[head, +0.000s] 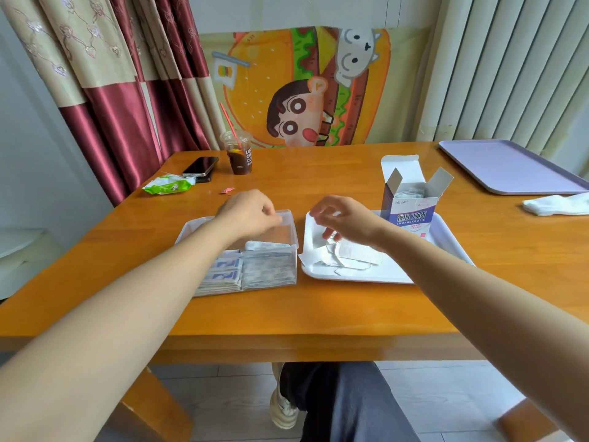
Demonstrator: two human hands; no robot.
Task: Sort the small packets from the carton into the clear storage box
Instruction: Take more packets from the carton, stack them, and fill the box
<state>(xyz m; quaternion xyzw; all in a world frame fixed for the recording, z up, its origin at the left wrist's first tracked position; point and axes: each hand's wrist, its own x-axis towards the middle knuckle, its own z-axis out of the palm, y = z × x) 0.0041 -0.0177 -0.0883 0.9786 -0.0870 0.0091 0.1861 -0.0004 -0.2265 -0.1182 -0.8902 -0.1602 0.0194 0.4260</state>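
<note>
Touching right fingers (325, 232): loose packets (350, 256).

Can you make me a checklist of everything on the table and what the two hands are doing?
Surface: wooden table, orange-brown and shiny.
Job's things: clear storage box with packets stacked at its near end; open carton standing on the white tray; loose packets piled on that tray.
Clutter: iced drink cup, phone, green wipes pack, small red scrap, purple tray, white cloth.
Grippers: left hand curled over the box, contents not visible; right hand above the white tray, fingers loosely bent over the loose packets, grasp unclear.
Cables: nothing seen.
Surroundings: curtains, cartoon burger poster, vertical blinds.
</note>
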